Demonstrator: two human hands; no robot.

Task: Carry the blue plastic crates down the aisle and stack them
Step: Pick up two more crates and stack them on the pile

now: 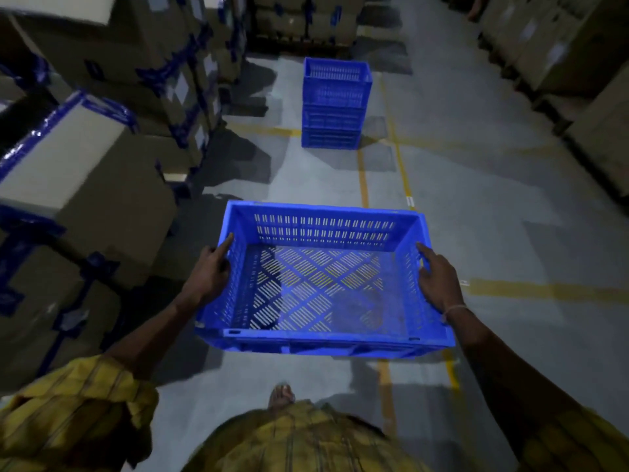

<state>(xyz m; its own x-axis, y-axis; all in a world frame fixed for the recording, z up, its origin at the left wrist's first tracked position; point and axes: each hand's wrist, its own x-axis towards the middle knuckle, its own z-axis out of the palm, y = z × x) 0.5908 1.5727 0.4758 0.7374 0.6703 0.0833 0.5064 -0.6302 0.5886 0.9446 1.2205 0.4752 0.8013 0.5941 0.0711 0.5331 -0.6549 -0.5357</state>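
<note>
My left hand (210, 271) and right hand (437, 279) grip the short sides of an empty blue slotted crate (321, 284), held above the grey floor (476, 206), well short of the blue crate stack (335, 103) ahead.

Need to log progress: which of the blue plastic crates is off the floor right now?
The empty blue slotted plastic crate nearest the camera, held at its short sides by left hand and right hand. The other blue crates sit stacked on the aisle floor ahead.
</note>
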